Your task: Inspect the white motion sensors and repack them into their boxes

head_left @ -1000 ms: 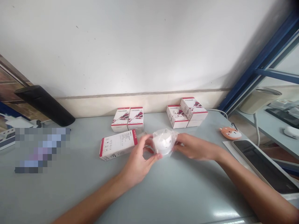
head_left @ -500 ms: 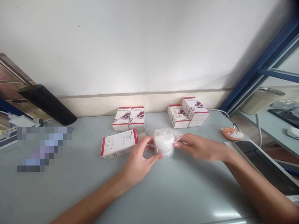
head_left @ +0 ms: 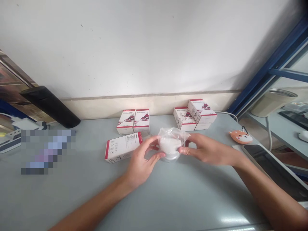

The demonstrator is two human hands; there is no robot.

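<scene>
A rounded white detector (head_left: 170, 147) in a clear plastic bag (head_left: 173, 132) is held between my two hands above the table. My left hand (head_left: 143, 160) grips its left side, thumb at the lower front and fingers behind. From the right, my right hand (head_left: 204, 149) pinches the bag and the detector's side between thumb and fingers. Just beyond my left hand lies a white and red box (head_left: 122, 147) printed "DETECTOR", its right end partly hidden by that hand.
Two boxes (head_left: 133, 121) stand by the wall, with several more boxes (head_left: 194, 115) stacked to their right. An orange animal-faced case (head_left: 241, 137) and a dark-screened device (head_left: 271, 170) lie at right. A black object (head_left: 50, 106) leans at left, near a blurred-out item (head_left: 48, 150).
The bagged detector has turned slightly in my hands, and the bag's top is spread wider. Both hands keep hold of it. The whole view has shifted a little.
</scene>
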